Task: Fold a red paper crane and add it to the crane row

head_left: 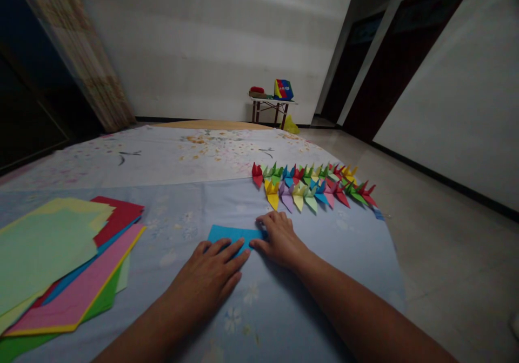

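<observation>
A blue sheet of origami paper [235,233] lies on the table in front of me, its far edge straight; it looks folded, though my hands cover much of it. My left hand [217,268] rests flat over its near left part, fingers stretched out and pressing down. At the paper's right end, my right hand [279,238] has its fingers curled and its thumb on the sheet, holding that edge. Just beyond my right hand stand rows of folded paper cranes [299,194] in many colours.
On the left lies a fanned stack of coloured paper [48,249]. A light blue flowered cloth [174,244] covers the near table, a white floral one [162,154] the far part. The table's curved edge runs down the right. A small side table [270,102] stands by the wall.
</observation>
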`<state>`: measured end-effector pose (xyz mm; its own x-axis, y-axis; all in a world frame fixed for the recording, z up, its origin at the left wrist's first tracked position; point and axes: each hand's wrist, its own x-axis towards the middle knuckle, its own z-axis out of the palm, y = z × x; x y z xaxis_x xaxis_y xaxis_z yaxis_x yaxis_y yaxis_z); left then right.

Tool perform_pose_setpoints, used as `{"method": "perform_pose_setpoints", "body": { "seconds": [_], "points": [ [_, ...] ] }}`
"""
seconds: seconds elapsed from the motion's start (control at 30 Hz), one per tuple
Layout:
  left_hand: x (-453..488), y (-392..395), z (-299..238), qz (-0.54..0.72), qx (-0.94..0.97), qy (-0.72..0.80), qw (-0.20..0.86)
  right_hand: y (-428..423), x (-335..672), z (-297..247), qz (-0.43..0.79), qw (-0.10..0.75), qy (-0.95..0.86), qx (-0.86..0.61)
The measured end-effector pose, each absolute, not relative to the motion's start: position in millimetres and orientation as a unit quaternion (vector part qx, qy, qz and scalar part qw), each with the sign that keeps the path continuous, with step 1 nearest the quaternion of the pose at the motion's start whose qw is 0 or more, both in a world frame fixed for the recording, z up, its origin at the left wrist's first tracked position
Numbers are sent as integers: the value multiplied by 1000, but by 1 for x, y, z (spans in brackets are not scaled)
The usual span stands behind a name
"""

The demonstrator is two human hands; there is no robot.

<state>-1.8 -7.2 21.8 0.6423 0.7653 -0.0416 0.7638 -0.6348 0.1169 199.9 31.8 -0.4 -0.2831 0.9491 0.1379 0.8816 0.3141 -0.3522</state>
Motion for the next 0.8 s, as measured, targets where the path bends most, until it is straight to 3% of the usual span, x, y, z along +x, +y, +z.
{"method": "perform_pose_setpoints", "body": {
  "seconds": [0.67,0.8],
  "points": [
    [-12,-13,37,-13,904,423,54,42,232,3,123,142,-767,-613],
    [-11,-13,37,-6,906,420,58,44,232,7,131,186,-764,-604]
  ]
}}
